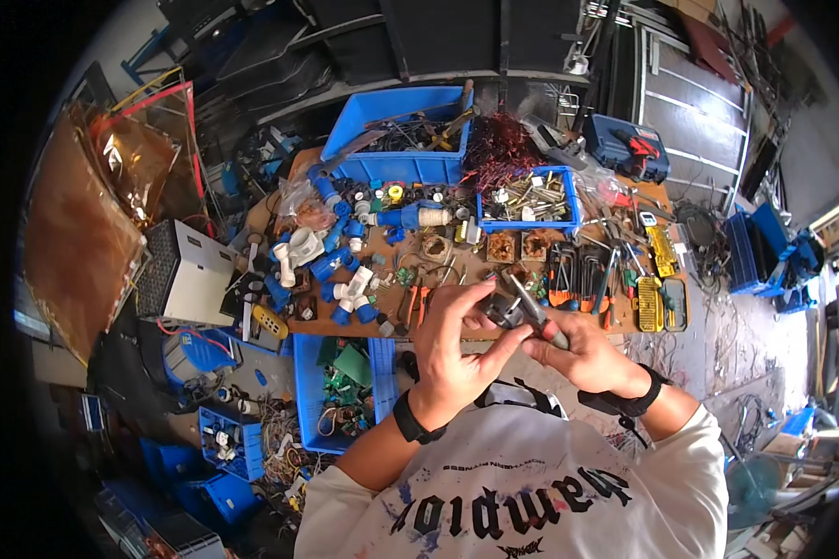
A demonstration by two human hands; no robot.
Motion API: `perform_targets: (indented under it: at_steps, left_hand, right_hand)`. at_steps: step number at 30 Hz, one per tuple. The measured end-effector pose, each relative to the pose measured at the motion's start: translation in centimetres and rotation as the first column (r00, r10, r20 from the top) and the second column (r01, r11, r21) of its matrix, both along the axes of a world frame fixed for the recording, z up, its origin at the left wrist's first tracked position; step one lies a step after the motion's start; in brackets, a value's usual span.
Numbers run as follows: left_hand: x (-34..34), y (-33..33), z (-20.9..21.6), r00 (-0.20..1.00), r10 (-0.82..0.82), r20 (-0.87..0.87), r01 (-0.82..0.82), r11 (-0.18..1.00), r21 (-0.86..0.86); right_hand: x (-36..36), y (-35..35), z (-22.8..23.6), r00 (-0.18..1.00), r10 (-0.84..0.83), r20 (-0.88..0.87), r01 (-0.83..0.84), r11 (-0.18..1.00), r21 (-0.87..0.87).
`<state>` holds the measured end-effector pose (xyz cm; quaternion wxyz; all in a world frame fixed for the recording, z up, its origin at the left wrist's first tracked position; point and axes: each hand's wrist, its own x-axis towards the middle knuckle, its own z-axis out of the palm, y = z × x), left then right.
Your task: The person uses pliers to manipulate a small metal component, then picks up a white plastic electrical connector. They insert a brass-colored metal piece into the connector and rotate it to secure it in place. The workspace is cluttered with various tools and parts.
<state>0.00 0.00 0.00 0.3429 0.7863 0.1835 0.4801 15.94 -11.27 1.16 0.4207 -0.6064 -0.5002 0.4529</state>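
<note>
Both my hands are raised together over the near edge of the workbench. My left hand (459, 347) pinches a small dark round part (502, 310) between fingers and thumb. In my right hand (587, 356) is a grey metal hand tool (529, 303) with a red patch on its grip; its exact kind is not clear. The tool's head lies against or just over the dark part. Whether its jaws grip the part cannot be seen. Just beyond my left hand, orange-handled pliers (414, 304) lie on the bench (331, 324).
White and blue pipe fittings (351, 291) crowd the bench's left side. A blue crate (396, 168) of tools and a blue tray (529, 224) of metal parts stand at the back. To the right are hex keys (583, 270) and a yellow bit case (650, 303). A blue bin (382, 377) sits below left.
</note>
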Motion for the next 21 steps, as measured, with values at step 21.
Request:
perform_targets:
  at_steps: [21]
  left_hand:
    - [0.9, 0.6, 1.1, 0.987, 0.054, -0.153, -0.065, 0.996, -0.067]
  right_hand:
    - [-1.1, 2.1, 1.6, 0.969, -0.172, 0.175, 0.161, 0.984, 0.076]
